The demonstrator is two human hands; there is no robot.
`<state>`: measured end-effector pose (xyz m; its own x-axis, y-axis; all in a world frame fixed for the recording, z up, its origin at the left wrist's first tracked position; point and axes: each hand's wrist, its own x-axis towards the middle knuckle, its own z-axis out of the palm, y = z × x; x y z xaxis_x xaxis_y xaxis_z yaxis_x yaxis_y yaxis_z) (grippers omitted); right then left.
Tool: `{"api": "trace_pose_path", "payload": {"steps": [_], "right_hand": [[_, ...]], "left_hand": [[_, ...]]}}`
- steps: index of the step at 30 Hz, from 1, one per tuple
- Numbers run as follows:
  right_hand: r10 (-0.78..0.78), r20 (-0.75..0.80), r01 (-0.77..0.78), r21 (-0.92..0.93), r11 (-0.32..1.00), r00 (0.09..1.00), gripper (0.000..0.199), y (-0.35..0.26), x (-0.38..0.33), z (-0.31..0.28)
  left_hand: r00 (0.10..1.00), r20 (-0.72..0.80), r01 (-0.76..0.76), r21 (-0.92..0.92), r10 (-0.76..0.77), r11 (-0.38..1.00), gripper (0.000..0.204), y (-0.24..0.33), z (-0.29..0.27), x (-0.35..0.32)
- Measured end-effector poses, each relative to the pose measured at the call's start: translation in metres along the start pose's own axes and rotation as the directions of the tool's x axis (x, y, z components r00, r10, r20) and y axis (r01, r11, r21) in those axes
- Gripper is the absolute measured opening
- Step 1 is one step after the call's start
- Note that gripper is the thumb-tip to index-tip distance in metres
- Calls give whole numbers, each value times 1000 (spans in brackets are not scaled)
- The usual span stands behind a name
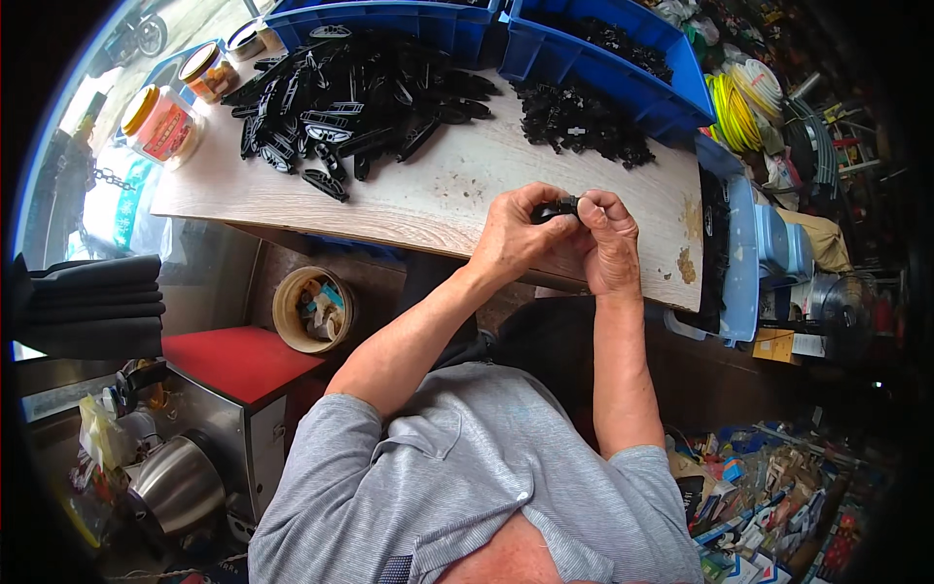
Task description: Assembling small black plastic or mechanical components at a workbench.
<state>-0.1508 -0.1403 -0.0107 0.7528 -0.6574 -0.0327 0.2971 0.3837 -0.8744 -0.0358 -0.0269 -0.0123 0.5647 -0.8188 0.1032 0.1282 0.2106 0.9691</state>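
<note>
Over the front edge of the pale wooden table, my left hand (518, 232) grips a small black plastic part (555, 208) between thumb and fingers. My right hand (611, 238) is closed at the part's right end, thumb and fingertips pressed together against it. The fingers cover much of the part, so its full shape is hidden. Beyond my left hand lies a heap of long black plastic pieces (365, 92), some with pale markings. Farther to the right is a pile of small black plastic pieces (581, 125).
Two blue bins (389, 29) (671, 97) stand along the table's far side. Jars with yellow lids (161, 125) sit at its left end. Below are a waste bucket (313, 310) and a red-topped cabinet (238, 362). Another blue bin (744, 253) adjoins the table's right edge.
</note>
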Motion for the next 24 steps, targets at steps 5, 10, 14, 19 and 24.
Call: {"api": "trace_pose_path", "payload": {"steps": [5,10,14,19,24], "right_hand": [[32,17,-32,-32,999,999,13,2,6,-11],[37,-39,-40,-84,996,999,17,-2,4,5],[58,-72,-72,-217,974,996,21,-11,1,16],[163,-65,-175,-370,913,985,24,-19,4,14],[69,-38,-78,-379,922,997,29,-10,4,18]], "left_hand": [[995,22,99,-66,-97,993,23,6,-1,3],[976,-35,206,-178,-216,962,22,8,-2,7],[959,-21,266,-262,-281,928,17,9,-4,9],[961,-84,225,-325,-265,919,14,11,-3,5],[966,-31,235,-308,-257,922,14,12,-6,3]]}}
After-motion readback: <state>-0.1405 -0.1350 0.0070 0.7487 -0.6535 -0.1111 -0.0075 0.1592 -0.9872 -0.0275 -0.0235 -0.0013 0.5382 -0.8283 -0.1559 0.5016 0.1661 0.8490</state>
